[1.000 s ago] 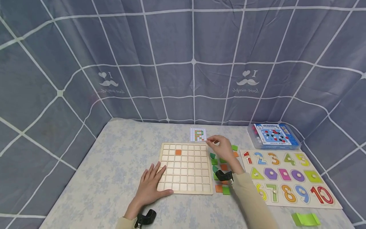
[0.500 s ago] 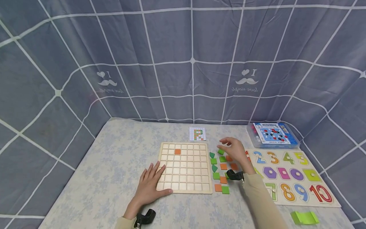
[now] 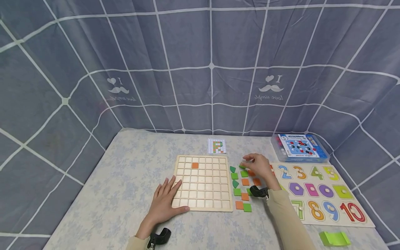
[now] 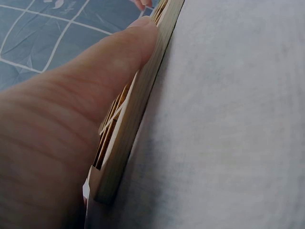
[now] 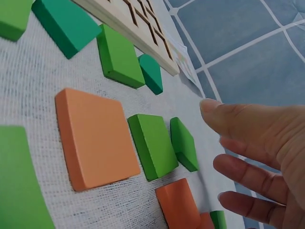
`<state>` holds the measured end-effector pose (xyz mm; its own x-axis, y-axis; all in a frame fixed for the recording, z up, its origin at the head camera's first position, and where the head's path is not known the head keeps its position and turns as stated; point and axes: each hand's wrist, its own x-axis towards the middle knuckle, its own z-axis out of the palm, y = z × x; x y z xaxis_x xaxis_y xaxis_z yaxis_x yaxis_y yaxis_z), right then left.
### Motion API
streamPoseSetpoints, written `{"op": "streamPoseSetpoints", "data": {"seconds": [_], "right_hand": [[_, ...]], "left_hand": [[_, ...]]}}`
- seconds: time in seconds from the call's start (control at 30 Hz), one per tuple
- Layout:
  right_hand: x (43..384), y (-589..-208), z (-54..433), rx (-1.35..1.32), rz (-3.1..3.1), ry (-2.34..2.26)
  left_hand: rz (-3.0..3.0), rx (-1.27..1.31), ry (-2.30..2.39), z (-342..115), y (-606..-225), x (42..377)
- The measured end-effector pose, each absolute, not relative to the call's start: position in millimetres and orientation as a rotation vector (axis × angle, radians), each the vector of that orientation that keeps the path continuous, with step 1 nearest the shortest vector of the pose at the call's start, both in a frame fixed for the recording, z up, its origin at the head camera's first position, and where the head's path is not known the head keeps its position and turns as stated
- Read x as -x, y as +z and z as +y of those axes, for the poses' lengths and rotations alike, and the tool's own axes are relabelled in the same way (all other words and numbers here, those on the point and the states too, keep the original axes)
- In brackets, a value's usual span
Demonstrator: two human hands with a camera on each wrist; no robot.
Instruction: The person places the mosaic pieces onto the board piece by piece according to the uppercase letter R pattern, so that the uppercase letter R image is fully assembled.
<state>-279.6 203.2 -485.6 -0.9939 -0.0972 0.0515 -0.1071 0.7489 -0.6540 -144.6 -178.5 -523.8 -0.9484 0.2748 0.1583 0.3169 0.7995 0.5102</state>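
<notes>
In the head view a wooden grid board (image 3: 207, 187) lies flat, with one orange square tile (image 3: 195, 165) in an upper cell. My left hand (image 3: 163, 205) rests spread on the board's lower left corner; its thumb (image 4: 128, 45) lies along the rim in the left wrist view. Right of the board, my right hand (image 3: 260, 167) is over the far end of the loose tiles, near a green tile (image 5: 184, 144). Its thumb and fingers are apart, with nothing between them in the right wrist view. Below them lies an orange tile (image 5: 177, 202).
Behind the board lies a pattern card (image 3: 216, 146). Several green and orange tiles (image 3: 239, 205) spread beside the board. Further right are a number puzzle board (image 3: 337, 192), a plastic box (image 3: 298, 147) and a bright green curved block (image 3: 335, 239). A grid-patterned curtain (image 3: 187, 86) hangs behind.
My right hand has moved right from beside the pattern card to above the loose tiles, then down slightly towards a green one. My left hand stays on the board.
</notes>
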Motion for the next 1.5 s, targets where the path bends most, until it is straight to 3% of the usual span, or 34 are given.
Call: {"op": "streamPoseSetpoints", "data": {"seconds": [0.93, 1.5], "right_hand": [[283.6, -495.4, 199.5, -0.091, -3.041, 0.965], [281.0, -495.7, 196.8, -0.248, -2.954, 0.915]], "left_hand": [[-2.909, 0.47, -0.844, -178.1, -525.0, 144.2], [-2.899, 0.476, -0.829, -177.7, -527.4, 143.8]]}}
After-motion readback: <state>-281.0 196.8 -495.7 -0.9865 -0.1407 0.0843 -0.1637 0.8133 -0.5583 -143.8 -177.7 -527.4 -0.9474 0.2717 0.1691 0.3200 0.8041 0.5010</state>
